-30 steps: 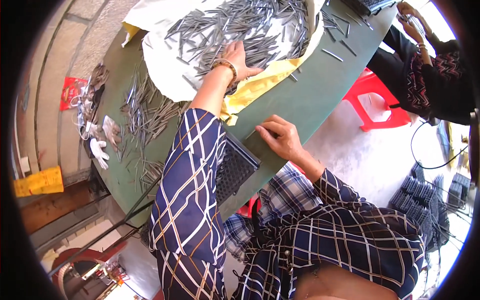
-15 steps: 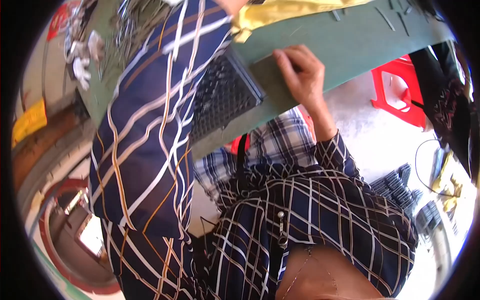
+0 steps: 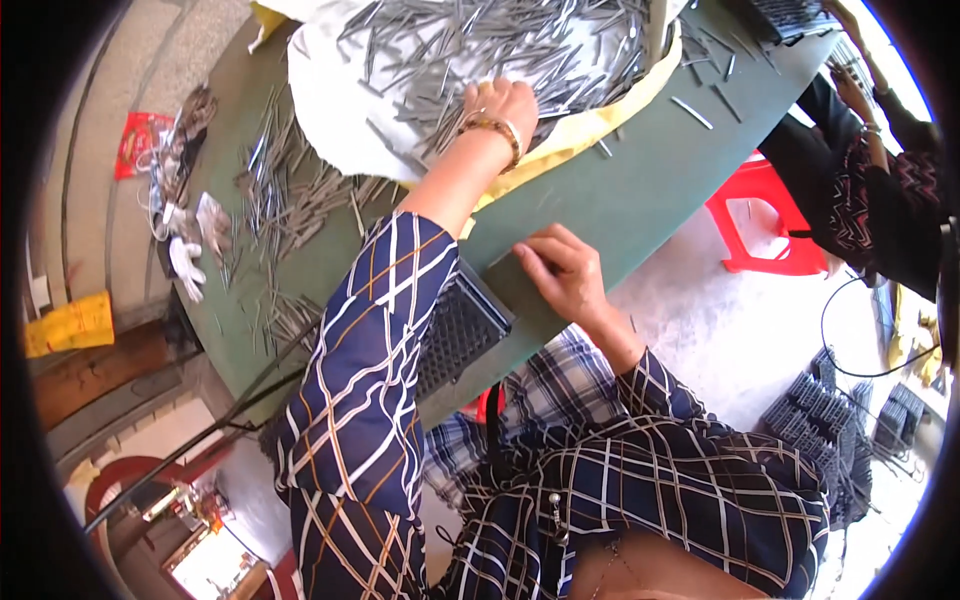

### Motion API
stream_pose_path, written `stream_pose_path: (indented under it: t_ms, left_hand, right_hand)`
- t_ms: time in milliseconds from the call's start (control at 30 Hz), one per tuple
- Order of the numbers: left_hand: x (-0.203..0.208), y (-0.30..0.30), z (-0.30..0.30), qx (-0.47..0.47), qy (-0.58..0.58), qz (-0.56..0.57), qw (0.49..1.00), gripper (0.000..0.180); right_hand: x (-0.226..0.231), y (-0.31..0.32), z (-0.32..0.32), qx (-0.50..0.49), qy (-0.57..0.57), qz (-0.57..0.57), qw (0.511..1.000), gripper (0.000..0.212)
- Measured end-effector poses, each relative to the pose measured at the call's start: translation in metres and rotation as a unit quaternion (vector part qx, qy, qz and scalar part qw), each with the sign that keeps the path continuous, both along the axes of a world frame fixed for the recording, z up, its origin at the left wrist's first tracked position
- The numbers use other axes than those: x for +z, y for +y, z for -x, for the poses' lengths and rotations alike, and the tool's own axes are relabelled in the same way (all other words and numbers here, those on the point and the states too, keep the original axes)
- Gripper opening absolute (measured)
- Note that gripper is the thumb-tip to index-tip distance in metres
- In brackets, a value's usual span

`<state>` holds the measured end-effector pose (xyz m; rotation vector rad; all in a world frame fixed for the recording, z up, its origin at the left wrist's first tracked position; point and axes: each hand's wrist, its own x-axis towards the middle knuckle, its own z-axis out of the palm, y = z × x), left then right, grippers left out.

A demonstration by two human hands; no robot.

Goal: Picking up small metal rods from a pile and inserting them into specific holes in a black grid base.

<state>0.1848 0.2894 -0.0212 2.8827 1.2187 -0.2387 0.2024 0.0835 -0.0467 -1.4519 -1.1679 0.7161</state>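
My left hand [image 3: 503,108], with a beaded bracelet at its wrist, reaches far forward into a heap of thin grey metal strips [image 3: 590,45]. Its knuckles show, but its fingertips are hidden, so any grip is unclear. The strips lie on a white and yellow sheet [image 3: 335,110] spread over the green table [image 3: 640,185]. Close to the table's near edge rests my right hand [image 3: 568,275], fingers curled in and thumb forward; its palm is hidden. Between my arms sits a black tray with a grid of small holes [image 3: 465,335], partly covered by my left sleeve.
More loose strips [image 3: 300,205] lie on the table's left, near white gloves [image 3: 185,262]. A red stool [image 3: 765,215] stands at right beside another person, whose hands [image 3: 850,85] are near a second black tray [image 3: 785,18]. Black trays are stacked [image 3: 820,430] on the floor.
The view has shifted, bringing the strip heap and my left hand fully into sight. My left arm now stretches forward and uncovers less of my sleeve over the tray. My right hand keeps its curled pose.
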Motion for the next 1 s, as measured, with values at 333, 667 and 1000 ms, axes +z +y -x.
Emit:
stream_pose_path:
  t_ms: [333, 667, 1000]
  left_hand:
    - [0.006, 0.063, 0.019, 0.019, -0.154, 0.216, 0.964, 0.036]
    - [-0.021, 0.074, 0.056, 0.209, -0.596, 0.592, 0.500, 0.016]
    - [0.033, 0.067, 0.050, 0.140, -0.673, 0.602, 0.407, 0.020]
  right_hand:
    - [0.004, 0.005, -0.003, -0.004, 0.000, -0.026, 1.000, 0.007]
    - [0.009, 0.004, -0.004, -0.009, 0.000, -0.029, 1.000, 0.009]
    - [0.049, 0.059, -0.052, 0.018, 0.076, -0.009, 0.997, 0.024]
